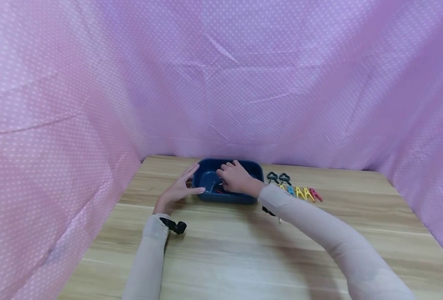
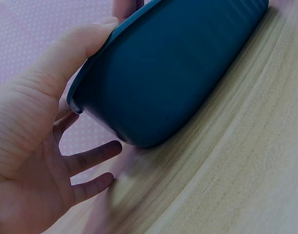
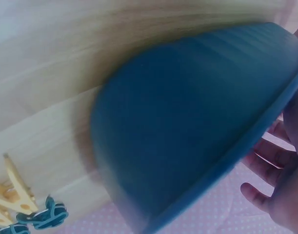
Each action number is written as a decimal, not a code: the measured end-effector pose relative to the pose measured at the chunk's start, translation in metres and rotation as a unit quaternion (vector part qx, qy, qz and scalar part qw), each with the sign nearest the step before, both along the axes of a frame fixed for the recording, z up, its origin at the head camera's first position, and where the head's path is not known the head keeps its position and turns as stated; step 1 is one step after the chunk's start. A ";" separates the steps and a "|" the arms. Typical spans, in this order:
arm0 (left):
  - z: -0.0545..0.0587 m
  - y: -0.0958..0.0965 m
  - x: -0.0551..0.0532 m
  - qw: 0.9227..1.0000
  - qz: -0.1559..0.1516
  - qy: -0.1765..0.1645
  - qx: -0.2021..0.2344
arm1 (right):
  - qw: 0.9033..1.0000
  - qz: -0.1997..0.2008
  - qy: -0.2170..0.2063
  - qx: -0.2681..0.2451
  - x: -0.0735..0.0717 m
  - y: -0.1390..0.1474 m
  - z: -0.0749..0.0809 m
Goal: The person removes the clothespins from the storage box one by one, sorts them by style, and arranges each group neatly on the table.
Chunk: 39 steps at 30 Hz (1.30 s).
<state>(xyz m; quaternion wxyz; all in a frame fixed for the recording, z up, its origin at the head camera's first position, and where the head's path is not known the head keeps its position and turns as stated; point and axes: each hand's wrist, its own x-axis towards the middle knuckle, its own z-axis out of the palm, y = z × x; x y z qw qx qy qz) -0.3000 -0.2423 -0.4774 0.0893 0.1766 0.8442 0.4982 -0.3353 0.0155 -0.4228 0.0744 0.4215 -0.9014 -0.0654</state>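
Observation:
A dark blue plastic tub (image 1: 227, 199) stands near the table's far edge. My left hand (image 1: 179, 188) is at its left end, thumb laid on the rim and the other fingers spread beside the outer wall; the left wrist view shows this hand (image 2: 36, 122) and the tub's side (image 2: 158, 78) close up. My right hand (image 1: 236, 177) reaches down inside the tub with bent fingers, and its fingertips are hidden. Below them lies a small red item (image 1: 219, 191), too small to make out. In the right wrist view the tub wall (image 3: 188, 112) partly covers the right hand (image 3: 285, 170).
Right of the tub stand two dark green clips (image 1: 279, 178) with open outline shapes. In front of them is a row of clothespins: yellow ones (image 1: 299, 193), a blue one (image 1: 290, 190) and a red one (image 1: 316, 194). A pink dotted curtain (image 1: 221, 83) hangs around the wooden table (image 1: 221, 254).

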 end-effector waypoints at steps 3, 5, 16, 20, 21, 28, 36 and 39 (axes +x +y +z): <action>0.000 0.000 -0.001 1.000 0.001 -0.001 -0.005 | 1.000 0.005 0.007 0.002 0.005 0.004 0.003; 0.000 0.001 -0.001 1.000 0.000 -0.003 -0.004 | 1.000 0.011 0.012 0.002 0.008 0.007 0.007; 0.001 0.000 -0.001 1.000 0.006 -0.008 -0.005 | 0.998 0.034 0.060 -0.005 0.022 0.025 0.015; 0.000 -0.001 -0.002 1.000 0.010 -0.014 -0.003 | 0.997 0.037 0.061 -0.021 0.027 0.034 0.019; 0.000 -0.001 -0.002 1.000 0.008 -0.012 -0.005 | 0.997 0.037 0.061 -0.026 0.028 0.036 0.020; 0.000 -0.001 -0.002 1.000 -0.004 0.001 -0.001 | 0.994 0.040 0.067 -0.078 0.035 0.053 0.024; -0.001 -0.001 -0.003 1.000 -0.005 0.003 0.007 | 0.990 0.042 0.054 -0.126 0.035 0.066 0.022; -0.001 0.000 -0.002 1.000 -0.005 -0.003 0.009 | 0.989 0.041 0.052 -0.134 0.036 0.070 0.021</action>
